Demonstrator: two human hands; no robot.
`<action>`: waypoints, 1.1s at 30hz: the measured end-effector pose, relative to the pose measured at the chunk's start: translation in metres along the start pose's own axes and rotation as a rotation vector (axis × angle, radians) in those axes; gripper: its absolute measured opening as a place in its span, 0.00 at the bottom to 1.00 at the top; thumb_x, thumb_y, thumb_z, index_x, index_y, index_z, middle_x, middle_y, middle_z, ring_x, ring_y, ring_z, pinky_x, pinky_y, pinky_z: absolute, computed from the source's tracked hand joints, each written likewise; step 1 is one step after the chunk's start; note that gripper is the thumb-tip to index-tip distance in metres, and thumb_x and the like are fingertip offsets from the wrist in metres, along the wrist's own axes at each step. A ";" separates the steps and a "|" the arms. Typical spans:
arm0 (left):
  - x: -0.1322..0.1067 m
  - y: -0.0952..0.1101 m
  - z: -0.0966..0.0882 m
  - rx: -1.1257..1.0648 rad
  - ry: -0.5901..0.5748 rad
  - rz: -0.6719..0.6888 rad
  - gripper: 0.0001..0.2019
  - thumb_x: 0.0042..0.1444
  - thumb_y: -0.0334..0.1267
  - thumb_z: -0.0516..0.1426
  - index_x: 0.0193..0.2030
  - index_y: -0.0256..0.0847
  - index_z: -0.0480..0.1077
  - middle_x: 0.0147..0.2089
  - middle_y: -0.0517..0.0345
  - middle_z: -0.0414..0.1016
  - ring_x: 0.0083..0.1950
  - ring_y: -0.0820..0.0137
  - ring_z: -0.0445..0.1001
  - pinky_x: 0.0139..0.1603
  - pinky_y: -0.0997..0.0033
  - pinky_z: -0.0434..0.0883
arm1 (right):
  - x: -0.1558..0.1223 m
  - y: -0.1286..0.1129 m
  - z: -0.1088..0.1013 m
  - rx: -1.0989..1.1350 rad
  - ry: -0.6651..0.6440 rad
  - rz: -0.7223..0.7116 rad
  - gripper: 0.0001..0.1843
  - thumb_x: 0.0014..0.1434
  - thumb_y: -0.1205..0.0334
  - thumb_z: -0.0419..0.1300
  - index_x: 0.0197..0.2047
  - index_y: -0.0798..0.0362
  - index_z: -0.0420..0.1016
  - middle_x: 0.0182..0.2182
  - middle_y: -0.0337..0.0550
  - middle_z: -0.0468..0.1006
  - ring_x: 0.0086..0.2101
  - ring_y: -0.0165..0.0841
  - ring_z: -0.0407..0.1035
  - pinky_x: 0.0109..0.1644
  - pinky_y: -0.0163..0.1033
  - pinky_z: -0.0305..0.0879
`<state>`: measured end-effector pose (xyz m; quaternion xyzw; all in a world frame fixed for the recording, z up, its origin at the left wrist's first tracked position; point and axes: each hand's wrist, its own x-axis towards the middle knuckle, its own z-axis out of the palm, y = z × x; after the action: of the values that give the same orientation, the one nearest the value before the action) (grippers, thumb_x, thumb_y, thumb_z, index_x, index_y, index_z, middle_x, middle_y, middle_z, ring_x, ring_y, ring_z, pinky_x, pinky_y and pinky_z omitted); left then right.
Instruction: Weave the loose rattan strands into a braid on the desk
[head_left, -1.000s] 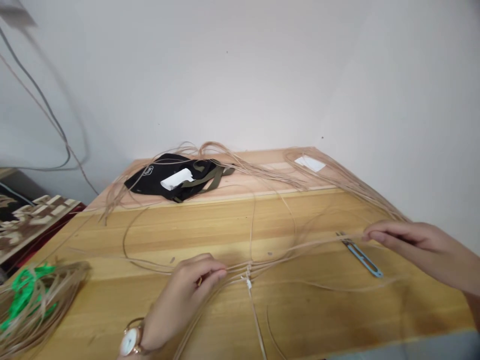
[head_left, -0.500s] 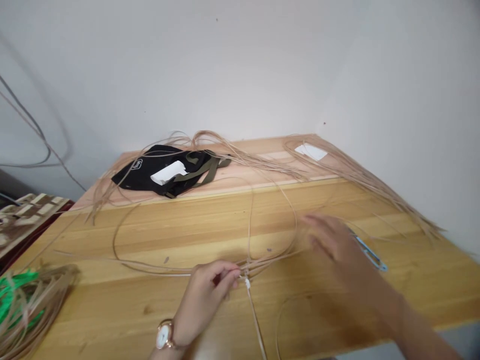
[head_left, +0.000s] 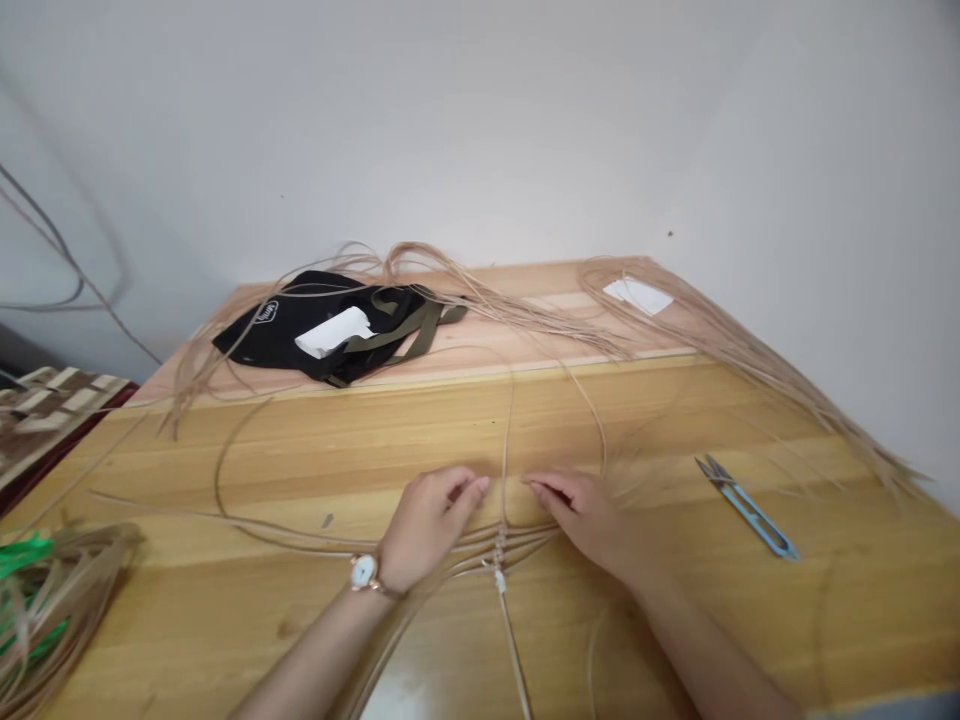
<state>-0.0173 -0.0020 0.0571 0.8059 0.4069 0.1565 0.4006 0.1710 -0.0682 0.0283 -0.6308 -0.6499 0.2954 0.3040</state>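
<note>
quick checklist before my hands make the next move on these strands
1. Snips away from both hands: ok, lying right of the right hand.
2. Snips' blades shut: not ok, the tips stand apart.
3. White wrap present: ok, at the near end of the strand crossing.
4. Left hand gripping a strand: cannot tell, fingertips too unclear.
5. Right hand gripping a strand: cannot tell.
6. Black bag away from the crossing: ok, farther back.
</note>
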 end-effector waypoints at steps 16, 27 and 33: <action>-0.001 -0.004 0.019 0.376 -0.166 0.130 0.13 0.52 0.44 0.50 0.23 0.40 0.65 0.26 0.59 0.69 0.32 0.68 0.65 0.36 0.69 0.56 | -0.005 0.002 0.005 -0.074 -0.155 0.027 0.08 0.55 0.68 0.49 0.32 0.54 0.69 0.27 0.38 0.71 0.28 0.26 0.61 0.31 0.30 0.54; 0.002 -0.003 0.010 -0.016 -0.336 0.039 0.07 0.47 0.41 0.56 0.27 0.39 0.68 0.26 0.64 0.66 0.29 0.76 0.64 0.30 0.78 0.58 | -0.008 0.000 0.005 -0.001 -0.051 0.023 0.08 0.56 0.66 0.49 0.33 0.53 0.69 0.27 0.38 0.70 0.28 0.26 0.62 0.30 0.30 0.55; 0.000 -0.005 0.016 -0.044 -0.239 0.007 0.06 0.51 0.39 0.52 0.27 0.40 0.64 0.24 0.65 0.66 0.27 0.76 0.63 0.28 0.79 0.58 | -0.008 0.002 0.006 -0.016 0.125 0.026 0.11 0.57 0.60 0.49 0.35 0.53 0.70 0.30 0.39 0.72 0.30 0.28 0.64 0.33 0.32 0.58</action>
<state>-0.0104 -0.0087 0.0428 0.8112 0.3501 0.0694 0.4632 0.1676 -0.0766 0.0229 -0.6589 -0.6236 0.2542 0.3352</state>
